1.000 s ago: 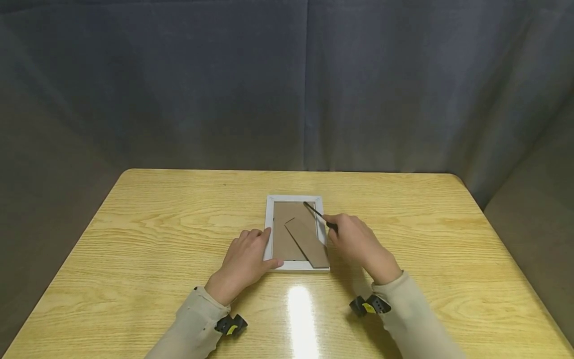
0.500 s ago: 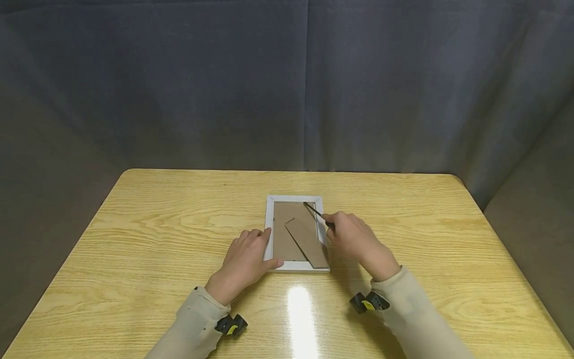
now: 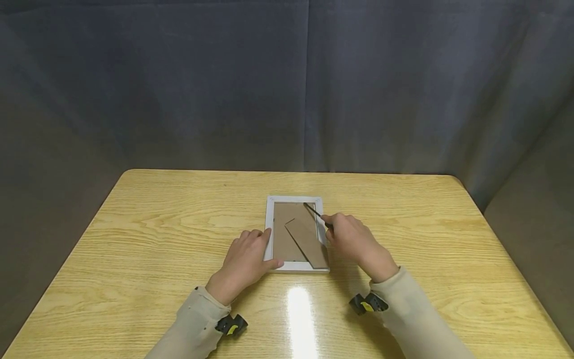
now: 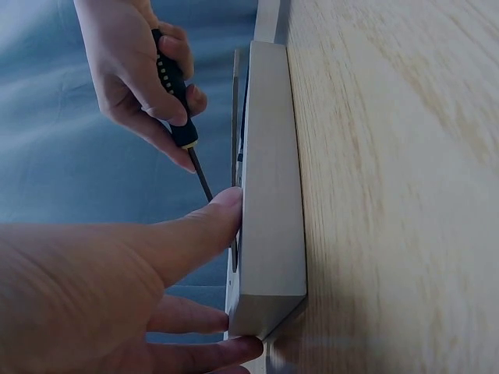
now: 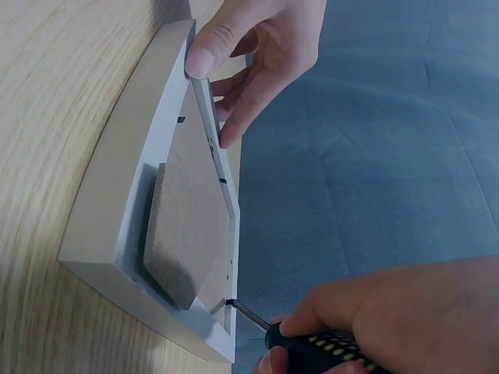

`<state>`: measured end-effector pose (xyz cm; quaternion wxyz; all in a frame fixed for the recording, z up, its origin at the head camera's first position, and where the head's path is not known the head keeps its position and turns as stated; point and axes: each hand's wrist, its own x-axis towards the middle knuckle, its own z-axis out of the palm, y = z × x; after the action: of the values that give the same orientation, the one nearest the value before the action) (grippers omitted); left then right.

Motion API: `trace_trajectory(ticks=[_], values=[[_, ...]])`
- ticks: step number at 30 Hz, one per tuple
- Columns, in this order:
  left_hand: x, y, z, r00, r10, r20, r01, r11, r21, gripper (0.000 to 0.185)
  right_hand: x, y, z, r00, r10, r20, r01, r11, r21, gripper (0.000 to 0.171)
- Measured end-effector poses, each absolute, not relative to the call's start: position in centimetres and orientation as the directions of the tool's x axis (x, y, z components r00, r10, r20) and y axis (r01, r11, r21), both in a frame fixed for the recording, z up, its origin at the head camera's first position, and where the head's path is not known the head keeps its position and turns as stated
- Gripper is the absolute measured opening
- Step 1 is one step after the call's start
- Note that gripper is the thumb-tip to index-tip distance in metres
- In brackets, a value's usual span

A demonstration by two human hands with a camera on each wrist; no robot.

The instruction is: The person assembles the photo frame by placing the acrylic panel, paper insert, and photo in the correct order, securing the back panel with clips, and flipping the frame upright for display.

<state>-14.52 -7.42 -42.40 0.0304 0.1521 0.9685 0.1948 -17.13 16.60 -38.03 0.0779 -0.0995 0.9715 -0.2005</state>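
Note:
A white picture frame (image 3: 296, 199) lies back side up on the wood table, with its brown backing board (image 3: 282, 239) showing. Over the board slants a brown stand leg (image 3: 309, 244). My left hand (image 3: 244, 259) grips the near left corner, thumb on the near edge and fingers along the left side. In my right hand (image 3: 356, 242) is a screwdriver (image 4: 173, 82) with a black, yellow-dotted handle. Its shaft (image 5: 253, 315) slopes down to a small dark tab (image 5: 230, 302) at the board's far edge. More dark tabs (image 5: 223, 181) line the frame's inner edge.
The wood-grain table (image 3: 179, 214) extends around the frame on all sides. A dark grey curtain (image 3: 224, 89) hangs behind and beside it. Each wrist carries a black camera strap, and a bright light reflection (image 3: 301, 319) shows on the near tabletop.
My right hand and the screwdriver handle have shifted very slightly left, while the tip keeps to the same spot at the far edge. My left hand and the frame stay put.

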Motion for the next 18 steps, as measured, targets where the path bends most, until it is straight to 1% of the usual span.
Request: trace_trajectory(ticks=[18], values=[[-14.42, -7.42, -42.21, -0.953, 0.304, -0.001, 0.280, 0.879, 0.385, 0.081, -16.86, 16.31, -38.12, -0.969, -0.228, -0.091, -0.169, 0.890, -0.424, 0.047]])
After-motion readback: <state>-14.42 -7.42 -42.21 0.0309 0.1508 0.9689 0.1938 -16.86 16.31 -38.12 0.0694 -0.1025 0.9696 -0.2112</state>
